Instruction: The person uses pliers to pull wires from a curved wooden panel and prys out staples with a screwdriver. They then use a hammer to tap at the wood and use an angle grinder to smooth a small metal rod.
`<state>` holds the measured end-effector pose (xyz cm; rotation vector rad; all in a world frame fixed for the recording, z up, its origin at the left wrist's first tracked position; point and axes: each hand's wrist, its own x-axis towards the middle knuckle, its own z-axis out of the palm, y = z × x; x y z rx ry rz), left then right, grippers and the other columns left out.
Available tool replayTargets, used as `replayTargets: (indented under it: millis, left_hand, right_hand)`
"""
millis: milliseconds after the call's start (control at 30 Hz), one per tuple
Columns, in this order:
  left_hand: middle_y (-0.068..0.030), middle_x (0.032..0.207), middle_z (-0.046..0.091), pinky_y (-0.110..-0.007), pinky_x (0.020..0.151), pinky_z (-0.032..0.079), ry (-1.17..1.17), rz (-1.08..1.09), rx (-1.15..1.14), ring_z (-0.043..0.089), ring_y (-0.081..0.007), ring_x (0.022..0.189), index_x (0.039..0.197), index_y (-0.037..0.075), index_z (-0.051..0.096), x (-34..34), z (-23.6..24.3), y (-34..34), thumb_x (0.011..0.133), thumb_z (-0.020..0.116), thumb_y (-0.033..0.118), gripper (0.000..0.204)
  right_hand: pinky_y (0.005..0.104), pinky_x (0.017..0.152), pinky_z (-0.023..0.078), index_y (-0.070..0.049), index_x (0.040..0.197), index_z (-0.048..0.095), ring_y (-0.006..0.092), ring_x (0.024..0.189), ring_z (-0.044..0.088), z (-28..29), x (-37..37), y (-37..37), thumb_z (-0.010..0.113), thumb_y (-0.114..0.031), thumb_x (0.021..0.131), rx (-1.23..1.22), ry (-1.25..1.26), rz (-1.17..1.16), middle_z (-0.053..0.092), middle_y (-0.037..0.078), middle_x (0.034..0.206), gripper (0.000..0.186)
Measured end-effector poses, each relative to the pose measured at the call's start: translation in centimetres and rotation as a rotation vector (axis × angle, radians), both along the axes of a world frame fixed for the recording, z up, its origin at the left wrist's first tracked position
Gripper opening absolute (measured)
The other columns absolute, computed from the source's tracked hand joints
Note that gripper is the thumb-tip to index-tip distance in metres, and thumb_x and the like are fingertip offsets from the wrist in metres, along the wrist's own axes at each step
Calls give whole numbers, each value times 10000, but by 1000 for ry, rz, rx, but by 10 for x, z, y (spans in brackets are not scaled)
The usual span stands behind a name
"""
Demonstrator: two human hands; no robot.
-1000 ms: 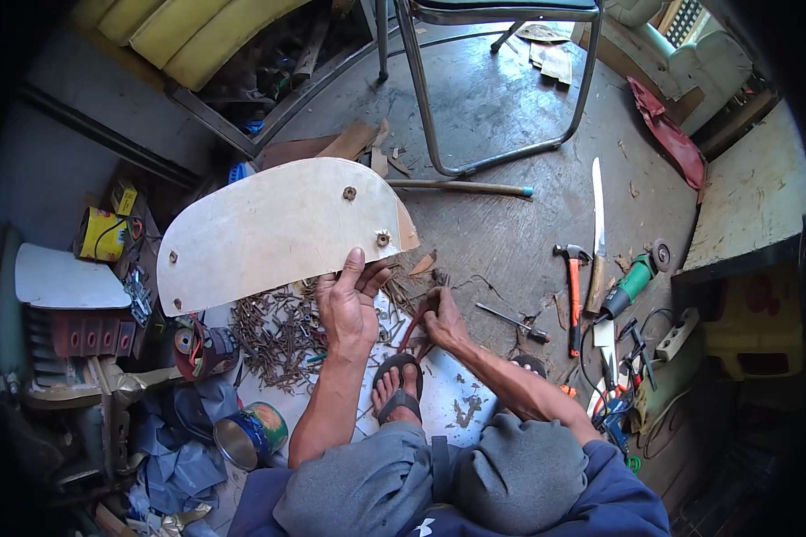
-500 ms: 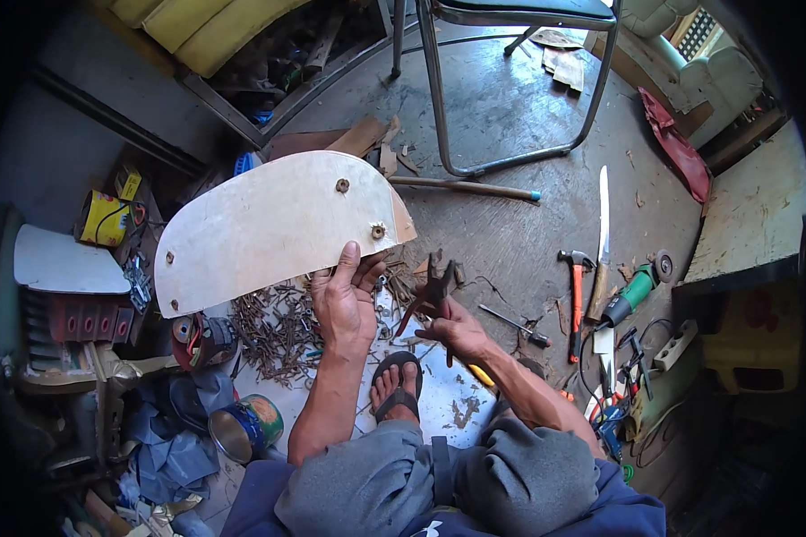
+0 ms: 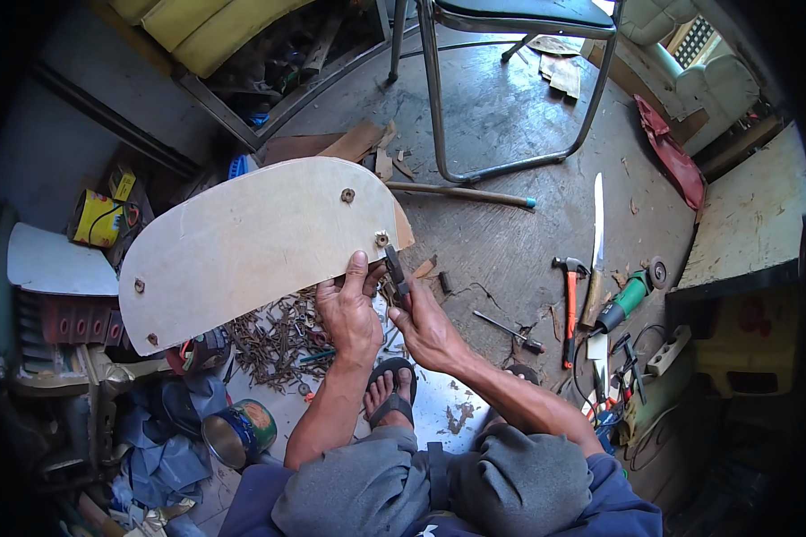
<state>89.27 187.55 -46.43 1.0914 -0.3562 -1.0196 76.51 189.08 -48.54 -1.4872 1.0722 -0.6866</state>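
Observation:
My left hand [image 3: 349,309] grips the lower edge of a pale plywood panel [image 3: 251,237], thumb on top and fingers underneath. The panel has a rounded outline and is held up in front of me, with rusty metal fittings set near its two ends. In my right hand [image 3: 428,327] is a pair of pliers [image 3: 395,267], its dark jaws up at the panel's edge just below the lower right fitting [image 3: 382,239]. Whether the jaws touch that fitting I cannot tell. The pliers' handles are mostly hidden by my fingers.
Rusty nails and screws [image 3: 282,345] lie heaped below the panel. To the right are a screwdriver [image 3: 510,333], an orange-handled hammer [image 3: 570,313], a long knife [image 3: 596,242] and a green angle grinder [image 3: 631,300]. A metal-framed chair [image 3: 439,107] stands ahead. An open tin [image 3: 240,431] lies at left.
My right hand has brought the pliers left and up against the panel's edge near the lower right fitting. The panel's left end has swung lower and farther left.

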Motion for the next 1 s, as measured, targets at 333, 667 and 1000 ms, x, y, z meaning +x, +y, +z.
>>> replayTargets:
  millis: [333, 667, 1000]
  left_hand:
    - [-113, 1162, 676, -347, 829, 631, 15, -29, -39, 705, -236, 997, 1281, 31, 585, -6, -3, -2, 987, 657, 46, 303]
    - [-134, 1200, 669, -369, 862, 635, 43, -69, -72, 707, -261, 1028, 1307, 31, 570, -10, -4, 2, 984, 640, 12, 331]
    - [-128, 1212, 668, -366, 847, 633, 48, -66, -55, 706, -244, 1030, 1334, 70, 559, -19, -13, 6, 970, 645, -10, 383]
  right_hand:
    - [475, 1016, 463, -26, 1529, 318, 401, 1172, 579, -8, -3, 1, 553, -121, 1010, -41, -77, -49, 525, 302, 1292, 577]
    - [531, 816, 511, -52, 1372, 425, 484, 929, 671, 12, -7, -1, 551, -185, 1023, 144, 60, -83, 654, 287, 974, 394]
    - [487, 750, 485, -32, 1170, 482, 454, 826, 624, -1, -12, 6, 579, -155, 1010, 124, 96, -145, 601, 255, 889, 224]
